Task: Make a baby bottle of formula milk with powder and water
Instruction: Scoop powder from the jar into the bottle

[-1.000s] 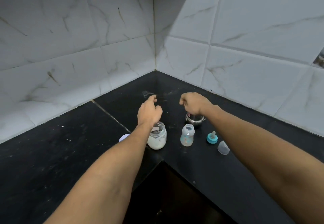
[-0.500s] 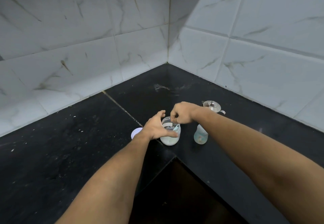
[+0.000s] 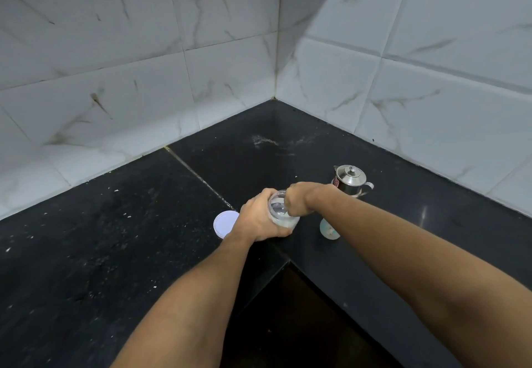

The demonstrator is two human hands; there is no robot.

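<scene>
**Black stone corner, powder jar in hand**

Dark stone table runs into a corner of white marbled tiles, and our work sits close to its near inner edge. We hold the powder jar there in our left hand, with the fingers and thumb wrapped round its side. Our right hand is at the jar's open mouth with its fingers curled down into it. Whether they pinch a scoop we cannot tell, because the knuckles hide it. The white lid lies flat just left of our left hand. The baby bottle stands just right of the jar, mostly hidden behind our right forearm. A lidded steel jug stands farther back on the right.

We judge the jar to be clear, rigid and light, with white powder low inside it. Its smooth wall could slip, so a full wrap round the body suits it better than a pinch at the rim. The bottle looks small and easy to tip. We would steady it by its body before bringing powder over its narrow mouth, since loose powder scatters readily.
</scene>
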